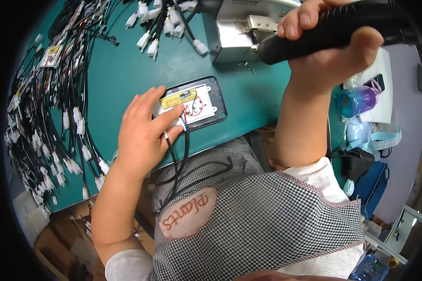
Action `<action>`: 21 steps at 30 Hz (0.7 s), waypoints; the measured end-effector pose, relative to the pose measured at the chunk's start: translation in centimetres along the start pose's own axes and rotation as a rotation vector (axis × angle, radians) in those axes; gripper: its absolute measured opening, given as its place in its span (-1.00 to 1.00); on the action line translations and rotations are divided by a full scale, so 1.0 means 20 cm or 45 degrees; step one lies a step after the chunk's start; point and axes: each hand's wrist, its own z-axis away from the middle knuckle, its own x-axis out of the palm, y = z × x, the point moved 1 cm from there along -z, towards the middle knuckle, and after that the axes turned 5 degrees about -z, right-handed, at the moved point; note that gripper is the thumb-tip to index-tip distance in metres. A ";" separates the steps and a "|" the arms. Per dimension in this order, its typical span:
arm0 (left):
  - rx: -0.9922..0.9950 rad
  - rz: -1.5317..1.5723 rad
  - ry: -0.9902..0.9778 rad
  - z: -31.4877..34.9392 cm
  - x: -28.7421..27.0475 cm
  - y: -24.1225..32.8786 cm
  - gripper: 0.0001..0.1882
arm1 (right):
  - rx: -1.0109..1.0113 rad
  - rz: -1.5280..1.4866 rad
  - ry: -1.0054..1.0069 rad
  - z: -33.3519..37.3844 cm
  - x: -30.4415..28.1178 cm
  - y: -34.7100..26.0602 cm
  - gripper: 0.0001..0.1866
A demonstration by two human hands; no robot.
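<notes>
My right hand (333, 61) is wrapped round a thick black electric screwdriver (309, 40), raised at the upper right. Its tip is at the silver metal screw feeder (234, 40). On the green mat lies a shallow black plastic housing (219, 96) holding a white board (206, 100), a yellow-wrapped part (178, 98) and thin red and blue wires. My left hand (143, 126) lies over the housing's left side, its index finger and thumb closed round the wires where black cables (186, 145) leave it. Its other fingers reach the far edge. The fingers hide part of the board.
Bundles of black cables with white connectors (82, 126) cover the left of the green table (122, 65); more connectors (169, 25) lie at the back. Small screws (248, 69) are scattered by the feeder. A blue-purple bottle (358, 100) stands at the right. Cables hang over my checked apron (267, 210).
</notes>
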 end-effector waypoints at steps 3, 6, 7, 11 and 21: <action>0.004 -0.003 0.010 -0.01 0.01 0.00 -0.49 | 0.113 -0.151 -0.089 0.12 0.02 0.05 -0.12; 0.006 0.013 0.029 0.00 0.01 -0.01 -0.50 | 0.147 -0.207 -0.221 0.21 0.03 0.14 -0.09; -0.006 -0.002 0.025 -0.01 0.01 0.00 -0.51 | 0.154 -0.191 -0.237 0.24 0.03 0.16 -0.08; -0.003 0.011 0.044 0.00 0.02 0.00 -0.52 | 0.296 -0.302 -0.124 0.26 0.03 0.20 -0.10; -0.021 0.012 0.040 0.01 0.01 0.00 -0.52 | 0.336 -0.271 -0.574 0.27 -0.02 0.33 -0.17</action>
